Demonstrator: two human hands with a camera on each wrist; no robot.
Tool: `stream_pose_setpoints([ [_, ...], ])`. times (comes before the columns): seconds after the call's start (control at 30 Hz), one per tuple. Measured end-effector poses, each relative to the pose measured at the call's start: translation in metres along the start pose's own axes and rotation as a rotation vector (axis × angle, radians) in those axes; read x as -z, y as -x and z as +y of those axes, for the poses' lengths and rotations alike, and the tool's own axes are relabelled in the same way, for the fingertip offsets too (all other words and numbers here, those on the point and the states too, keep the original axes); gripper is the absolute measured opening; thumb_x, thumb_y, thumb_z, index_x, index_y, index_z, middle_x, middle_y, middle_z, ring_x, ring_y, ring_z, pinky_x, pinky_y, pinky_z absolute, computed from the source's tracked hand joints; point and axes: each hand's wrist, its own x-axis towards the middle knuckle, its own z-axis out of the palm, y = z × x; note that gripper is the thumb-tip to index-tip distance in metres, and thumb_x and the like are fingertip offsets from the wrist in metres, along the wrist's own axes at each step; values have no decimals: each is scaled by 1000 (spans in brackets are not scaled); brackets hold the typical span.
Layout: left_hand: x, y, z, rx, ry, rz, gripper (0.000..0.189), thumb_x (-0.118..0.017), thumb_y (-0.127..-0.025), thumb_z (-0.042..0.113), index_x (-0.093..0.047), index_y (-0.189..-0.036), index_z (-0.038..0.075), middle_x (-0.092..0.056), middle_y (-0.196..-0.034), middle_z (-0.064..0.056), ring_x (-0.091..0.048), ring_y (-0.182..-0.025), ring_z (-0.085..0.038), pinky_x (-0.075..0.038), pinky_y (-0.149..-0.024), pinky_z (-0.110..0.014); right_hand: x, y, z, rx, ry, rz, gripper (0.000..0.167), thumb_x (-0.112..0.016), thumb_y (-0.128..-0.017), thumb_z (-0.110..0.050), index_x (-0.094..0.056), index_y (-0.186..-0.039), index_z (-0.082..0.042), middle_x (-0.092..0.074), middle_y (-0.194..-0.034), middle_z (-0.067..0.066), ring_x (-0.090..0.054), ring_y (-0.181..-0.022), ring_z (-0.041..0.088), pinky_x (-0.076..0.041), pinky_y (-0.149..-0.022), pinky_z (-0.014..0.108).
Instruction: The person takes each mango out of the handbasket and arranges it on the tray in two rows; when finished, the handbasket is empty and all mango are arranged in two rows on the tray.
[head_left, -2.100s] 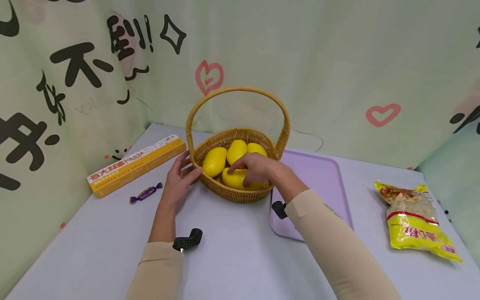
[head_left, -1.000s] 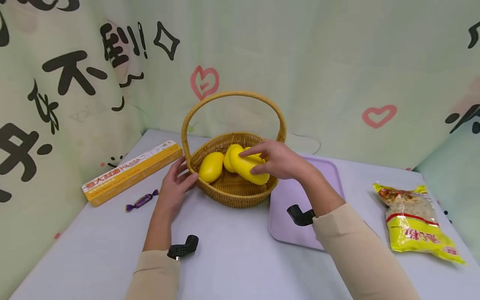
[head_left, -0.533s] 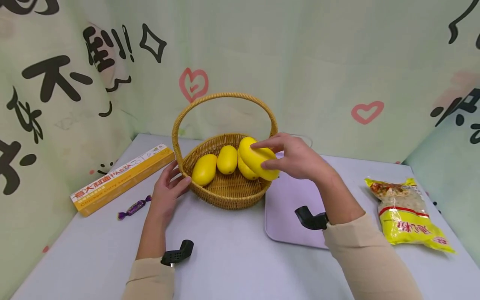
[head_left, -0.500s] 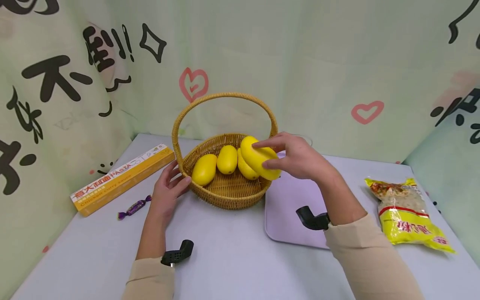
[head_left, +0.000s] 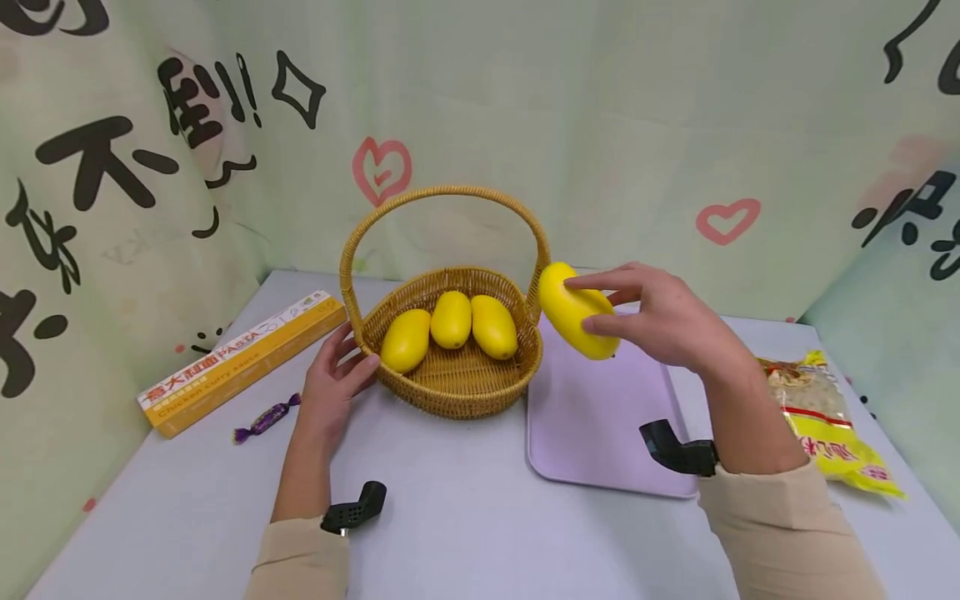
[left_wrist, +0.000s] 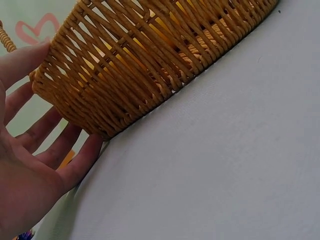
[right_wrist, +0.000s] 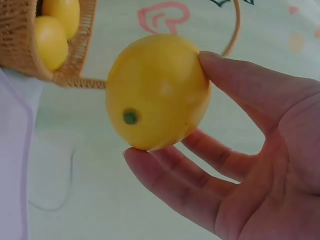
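Observation:
My right hand pinches a yellow mango between thumb and fingers, lifted over the lilac tray just right of the basket. In the right wrist view, the mango shows a small green stem end. My left hand rests against the left end of the wicker basket, with its thumb at the rim. The left wrist view shows spread, fairly straight fingers touching the basket's outer wall. Three mangoes lie in the basket, one of them a middle mango.
Behind the left hand lies a long pasta box, with a purple wrapped candy in front of it. A yellow food bag sits at the right, partly hidden by the right arm. A printed curtain surrounds the table.
The right hand has taken a mango from the front of the basket, lifted it and carried it right, past the rim and over the tray. The left hand has stayed at the basket.

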Motion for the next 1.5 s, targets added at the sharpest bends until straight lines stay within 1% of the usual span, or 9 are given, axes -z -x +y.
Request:
stream_pose_setpoints([
  [0.17, 2, 1, 1, 0, -7, 4, 75, -70, -100, 26, -30, -162, 38, -39, -162, -2, -47, -145, -22, -53, -107, -31, 13, 5, 15, -74, 17, 35, 53, -70, -99, -29, -57, -150, -26, -45, -154, 18, -48, -133, 44, -54, -92, 53],
  [0.3, 3, 2, 2, -14, -3, 6, 74, -69, -101, 25, -30, -162, 37, -39, -163, -4, -46, -146, -24, -52, -107, -32, 11, 1, 26, -149, -1, 43, 55, -69, -100, -29, -54, -152, -24, -40, -157, 22, -50, -133, 46, -54, -95, 55],
  [0.53, 1, 0, 0, 9, -3, -2, 75, -70, -100, 26, -30, -162, 38, -39, -163, -2, -48, -145, -23, -52, -109, -34, -11, -11, 48, -246, -30, 56, 56, -67, -100, -26, -51, -154, -19, -46, -150, 27, -56, -123, 44, -57, -86, 41],
  [0.7, 1, 0, 0, 10, -6, -1, 75, -70, -100, 25, -30, -162, 38, -40, -163, -2, -48, -144, -23, -52, -108, -33, -31, -23, 59, -277, -77, 69, 57, -68, -100, -28, -50, -154, -19, -49, -144, 26, -59, -114, 39, -59, -84, 35],
  [0.83, 1, -1, 0, 11, 3, -10, 75, -70, -100, 25, -30, -162, 38, -39, -163, -2, -47, -145, -23, -52, -108, -34, -45, -34, 66, -298, -72, 85, 56, -67, -100, -27, -51, -154, -17, -48, -143, 28, -61, -107, 37, -60, -88, 39],
  [1.07, 2, -1, -1, 10, 4, -7, 76, -71, -100, 24, -30, -162, 37, -40, -162, -3, -47, -145, -23, -51, -110, -37, -65, -55, 70, -346, -104, 99, 56, -65, -101, -25, -51, -153, -13, -45, -149, 32, -57, -115, 40, -60, -96, 45],
  [1.17, 4, -1, -1, 8, -1, -5, 76, -70, -100, 24, -30, -163, 36, -40, -162, -3, -48, -144, -23, -51, -110, -37, -72, -62, 70, -365, -109, 87, 56, -64, -101, -25, -51, -154, -14, -46, -148, 31, -57, -116, 40, -61, -93, 41],
  [1.4, 3, -1, -2, -2, 9, 7, 75, -71, -99, 25, -32, -162, 36, -41, -161, -3, -48, -144, -23, -51, -110, -37, -86, -77, 73, -360, -93, 69, 56, -64, -99, -23, -51, -152, -10, -48, -146, 33, -61, -106, 37, -60, -76, 30],
  [1.5, 2, -2, -3, -3, 15, 3, 75, -72, -99, 26, -32, -162, 36, -41, -161, -3, -48, -144, -23, -51, -110, -36, -91, -81, 74, -362, -84, 76, 57, -64, -99, -22, -51, -152, -8, -49, -146, 33, -60, -111, 39, -61, -77, 34],
])
